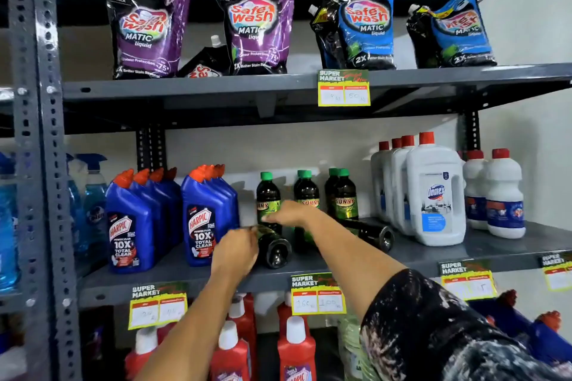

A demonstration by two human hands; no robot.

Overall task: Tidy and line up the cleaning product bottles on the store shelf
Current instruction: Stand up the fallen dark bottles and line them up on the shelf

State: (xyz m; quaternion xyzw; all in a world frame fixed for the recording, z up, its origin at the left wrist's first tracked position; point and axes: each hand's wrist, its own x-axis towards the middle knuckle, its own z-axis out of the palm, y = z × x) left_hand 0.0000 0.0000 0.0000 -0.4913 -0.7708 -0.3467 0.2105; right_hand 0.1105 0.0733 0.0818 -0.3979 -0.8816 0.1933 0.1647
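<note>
A: Head view: we reached both bare arms to the middle shelf of a grey metal rack, among dark Sunny bottles with green caps. Our left hand was curled around the fallen Sunny bottle, which lay on its side with its base toward us; the fingers looked closed on its body, though blur hid the exact hold.

B: And our right hand?

A: It lay against the leftmost standing Sunny bottle, at 12 o'clock from the fallen one. The fingers pointed toward 9 o'clock across its label; whether they gripped it or merely touched it, we could not tell.

B: What else stood on that shelf?

A: Two more pairs of upright Sunny bottles at 3 o'clock of our right hand, and a second toppled bottle lying at 4 o'clock of it. At 9 o'clock stood two rows of blue Harpic bottles with orange caps. At 3 o'clock, well apart, stood white Domex jugs with red caps.

B: And elsewhere?

A: Safe Wash pouches, purple and blue, stood on the top shelf at 12 o'clock, one small pouch slumped between two purple ones. Red bottles with white caps filled the shelf at 6 o'clock. Yellow price tags hung on the shelf edges.
</note>
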